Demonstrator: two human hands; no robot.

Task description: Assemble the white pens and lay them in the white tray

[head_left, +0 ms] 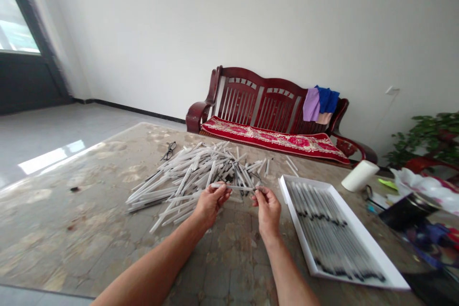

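Note:
A thin whitish plastic tube [233, 187] lies level between my hands, with a dark tip at its right end. My left hand [211, 203] pinches the tube near its left end, and my right hand [267, 208] grips it near the right end. Just behind both hands spreads a loose pile of similar tubes [193, 177] on a mottled stone-patterned table [71, 229]. To the right of my right hand is a white rectangular tray [360, 227], holding closely packed parallel tubes [333, 232] with dark bands.
Folded eyeglasses [168, 151] lie behind the pile. A white roll [359, 175] stands beyond the tray, and a dark container [409, 213] sits at the right among papers. Behind the table are a red wooden bench [251, 105] and a potted plant [426, 138].

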